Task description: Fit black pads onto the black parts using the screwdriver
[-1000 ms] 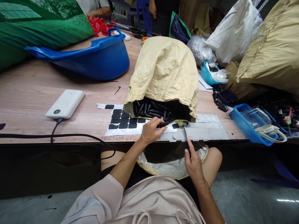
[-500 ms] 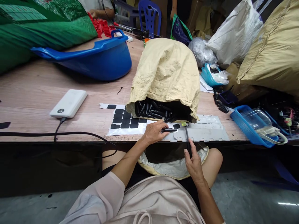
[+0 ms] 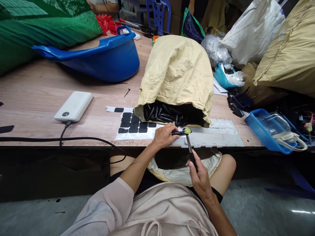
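Note:
My left hand (image 3: 162, 135) is closed on a short black tube-shaped part (image 3: 178, 133), held sideways just above the table's front edge. In my right hand (image 3: 200, 177) is a small hammer (image 3: 188, 144) with a black handle, a metal shaft and a yellow-green head. The hammer head is at the right end of the black part; whether they touch I cannot tell. Behind my left hand lies a tan sack (image 3: 179, 72), its mouth toward me, with several similar black parts (image 3: 162, 113) inside. Under my hands are a grey flat sheet (image 3: 219, 139) and white backing paper (image 3: 150, 135) with black stickers.
A blue basin (image 3: 98, 62) and a white power bank (image 3: 73, 106) with a black cable (image 3: 49, 140) are on the left. At right stands a blue basket (image 3: 268, 137) holding a clear container. An open pale-lined bag (image 3: 172, 175) is on my lap. Another person's arm (image 3: 104, 7) shows at the back.
The hammer and my right hand have moved left, bringing the hammer head to the end of the black part. My left hand keeps its hold; the view has shifted slightly.

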Demonstrator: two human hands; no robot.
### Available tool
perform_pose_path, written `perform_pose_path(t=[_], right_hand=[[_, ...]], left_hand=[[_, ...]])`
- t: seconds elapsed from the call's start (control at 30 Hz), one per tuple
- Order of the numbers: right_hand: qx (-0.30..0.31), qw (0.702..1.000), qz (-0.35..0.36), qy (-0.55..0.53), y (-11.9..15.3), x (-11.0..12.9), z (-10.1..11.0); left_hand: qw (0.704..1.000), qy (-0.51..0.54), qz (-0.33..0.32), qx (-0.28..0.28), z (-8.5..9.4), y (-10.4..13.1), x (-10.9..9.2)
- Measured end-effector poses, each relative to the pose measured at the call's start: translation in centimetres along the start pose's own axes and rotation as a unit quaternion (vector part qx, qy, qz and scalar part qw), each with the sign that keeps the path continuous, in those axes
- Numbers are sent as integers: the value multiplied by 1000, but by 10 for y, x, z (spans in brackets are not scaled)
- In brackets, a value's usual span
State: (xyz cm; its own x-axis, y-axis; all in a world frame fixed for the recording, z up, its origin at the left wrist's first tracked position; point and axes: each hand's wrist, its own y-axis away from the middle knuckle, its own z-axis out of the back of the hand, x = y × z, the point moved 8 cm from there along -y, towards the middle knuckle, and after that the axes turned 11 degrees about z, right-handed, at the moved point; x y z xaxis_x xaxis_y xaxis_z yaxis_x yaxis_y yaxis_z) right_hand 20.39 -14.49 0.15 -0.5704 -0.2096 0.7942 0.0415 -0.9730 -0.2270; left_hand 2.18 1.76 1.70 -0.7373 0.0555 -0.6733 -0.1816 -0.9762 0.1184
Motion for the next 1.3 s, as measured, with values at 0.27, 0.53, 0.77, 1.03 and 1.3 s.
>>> perform_pose_path(t=[0.27, 0.53, 0.77, 1.03, 1.3], right_hand=[[4, 1000, 21, 15, 0, -1, -7], [6, 999, 46, 1, -2, 10, -12], [13, 1000, -3, -18, -1, 4, -16], [-66, 997, -36, 14, -2, -21, 11], [-90, 993, -30, 74, -9, -39, 33]], left_hand=[[1000, -4, 8, -3, -2, 0, 1], [1000, -10, -4, -6, -2, -1, 1], [1000, -2, -8, -9, -2, -1, 2], [1000, -8, -11, -24, 0, 1, 0], [999, -26, -17, -22, -1, 3, -2]])
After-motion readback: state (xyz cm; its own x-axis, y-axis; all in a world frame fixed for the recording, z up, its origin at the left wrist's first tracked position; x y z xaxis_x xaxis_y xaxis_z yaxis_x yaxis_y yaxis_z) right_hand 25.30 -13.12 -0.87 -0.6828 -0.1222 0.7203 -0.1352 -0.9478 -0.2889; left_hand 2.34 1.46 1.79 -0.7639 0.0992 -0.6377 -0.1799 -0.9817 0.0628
